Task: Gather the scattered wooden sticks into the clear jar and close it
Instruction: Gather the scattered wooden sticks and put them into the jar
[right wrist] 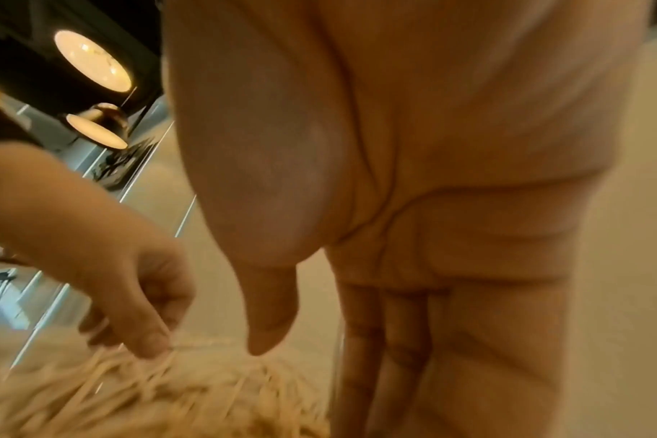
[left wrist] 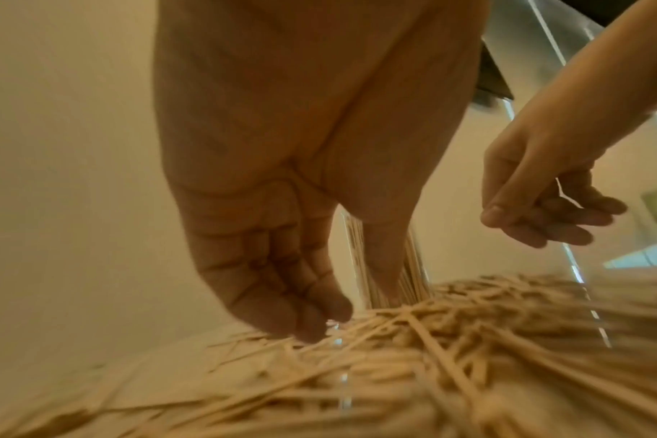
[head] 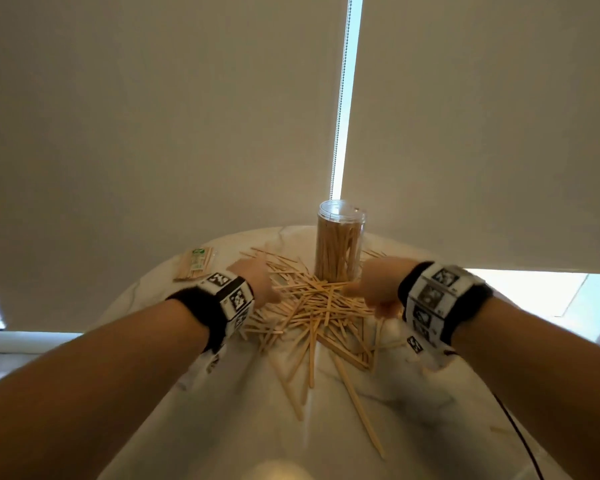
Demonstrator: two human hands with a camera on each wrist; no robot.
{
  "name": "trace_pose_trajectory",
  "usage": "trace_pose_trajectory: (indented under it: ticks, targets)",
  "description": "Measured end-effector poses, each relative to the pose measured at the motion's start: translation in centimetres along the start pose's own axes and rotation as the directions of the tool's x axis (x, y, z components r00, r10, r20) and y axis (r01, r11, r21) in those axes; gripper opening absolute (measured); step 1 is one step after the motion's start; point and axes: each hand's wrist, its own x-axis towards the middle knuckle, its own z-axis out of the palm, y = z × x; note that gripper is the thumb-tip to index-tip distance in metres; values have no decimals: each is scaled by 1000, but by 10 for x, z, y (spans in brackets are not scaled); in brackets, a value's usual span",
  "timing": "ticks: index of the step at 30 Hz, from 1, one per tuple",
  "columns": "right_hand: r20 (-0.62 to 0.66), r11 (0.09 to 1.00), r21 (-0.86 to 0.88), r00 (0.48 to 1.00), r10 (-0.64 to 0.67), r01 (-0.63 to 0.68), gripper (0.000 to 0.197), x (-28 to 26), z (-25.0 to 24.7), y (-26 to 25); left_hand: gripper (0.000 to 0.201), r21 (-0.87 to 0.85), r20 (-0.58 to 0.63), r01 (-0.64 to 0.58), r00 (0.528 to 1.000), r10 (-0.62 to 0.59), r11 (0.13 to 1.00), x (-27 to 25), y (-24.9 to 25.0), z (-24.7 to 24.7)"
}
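Note:
A clear jar stands upright at the table's far side, packed with wooden sticks. In front of it, a loose pile of sticks spreads toward me. At the pile's left edge, my left hand points its fingers down, and its fingertips touch the sticks while the thumb stands apart. The jar shows just behind that thumb. My right hand hangs over the pile's right edge, close to the jar's base. Its fingers are relaxed and hold nothing. Whether a lid sits on the jar is unclear.
The round pale marble table ends close behind the jar, before drawn blinds. A wrapped packet of sticks lies at the far left. Stray sticks trail toward me. A black cable runs down the right side.

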Motion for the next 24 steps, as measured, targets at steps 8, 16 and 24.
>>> trace_pose_trajectory:
  ticks: [8, 16, 24]
  targets:
    - [38, 965, -260, 999, -32, 41, 69, -14, 61, -13, 87, 116, 159, 99, 980, -117, 988, -44, -5, 36]
    - [5, 974, -223, 999, -48, 48, 49, -21, 60, -19, 88, -37, 87, 92, 992, -88, 995, -29, 25, 45]
    - [-45, 982, -181, 997, -58, 49, 43, -13, 69, -16, 58, -105, 72, 163, 985, -156, 981, -21, 26, 33]
